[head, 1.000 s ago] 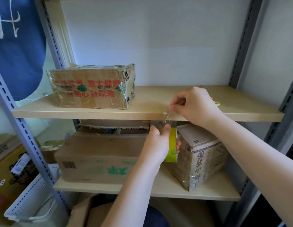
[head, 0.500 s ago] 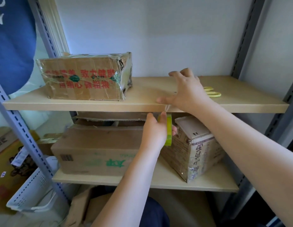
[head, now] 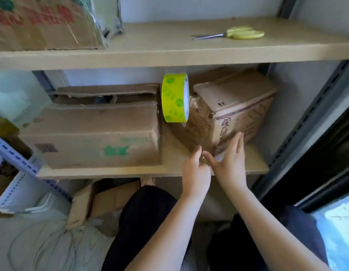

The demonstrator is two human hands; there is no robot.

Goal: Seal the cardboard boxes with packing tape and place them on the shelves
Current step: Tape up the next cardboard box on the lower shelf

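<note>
A green tape roll [head: 175,97] hangs under the front edge of the upper shelf [head: 169,55], and neither hand touches it. To its right a small cardboard box [head: 234,106] wrapped in clear tape stands askew on the lower shelf [head: 111,171]. My right hand [head: 228,161] lies with straight fingers against that box's lower front corner. My left hand [head: 196,170] sits just left of it, fingers curled and thumb up, pinching a shiny bit of loose clear tape at the corner. A long cardboard box [head: 91,133] fills the shelf's left half.
A taped box [head: 42,22] and yellow scissors [head: 242,33] lie on the upper shelf. Flattened cardboard [head: 103,90] sits behind the long box. A white basket [head: 19,190] and loose cardboard [head: 111,200] are on the floor. Metal uprights [head: 306,118] frame the right side.
My left hand released the tape roll, which now hangs from the upper shelf's edge. Both hands dropped from that edge to the small box's lower corner. The view tilted down.
</note>
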